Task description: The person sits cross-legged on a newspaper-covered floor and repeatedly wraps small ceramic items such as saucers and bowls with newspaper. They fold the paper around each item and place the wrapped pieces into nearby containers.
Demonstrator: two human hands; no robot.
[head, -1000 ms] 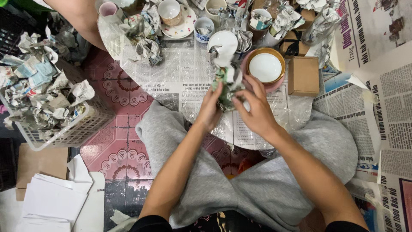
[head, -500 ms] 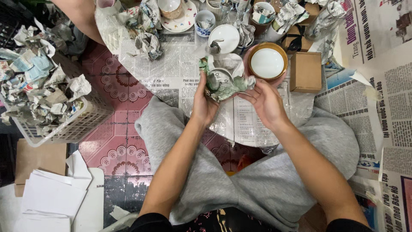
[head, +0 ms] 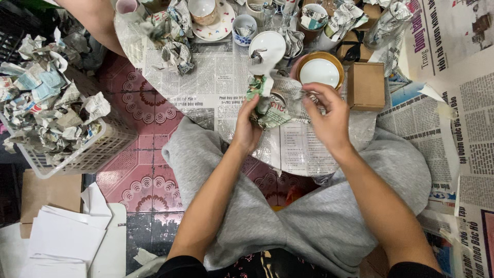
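Gripping a newspaper-wrapped object (head: 275, 100) from both sides: left hand (head: 248, 125) cupping the lower left of the bundle, fingers closed round the crumpled paper; right hand (head: 327, 114) pinching a loose flap of the wrap at its right edge. Holding the bundle just above the newspaper sheet (head: 226, 87) spread across the lap, near the centre of the view.

Compared with one second ago, hands moving apart and paper opening outward; what looks like the rim of a cup showing inside the wrap, judged as unwrapping under way rather than finished.

Surrounding packages, by place:
- Lying just right of the right hand: small square brown cardboard box (head: 366, 86), closed, plain.
- Sitting beside it: brown-rimmed bowl (head: 319, 71), white inside.
- Resting above the bundle: white saucer (head: 267, 46).
- Standing at far left: white plastic basket (head: 85, 154) heaped with crumpled newspaper.
- Stacking at lower left: white folded paper sheets (head: 64, 239) on brown card.
- Covering the right floor: printed newspaper pages (head: 463, 103), text in black and red.
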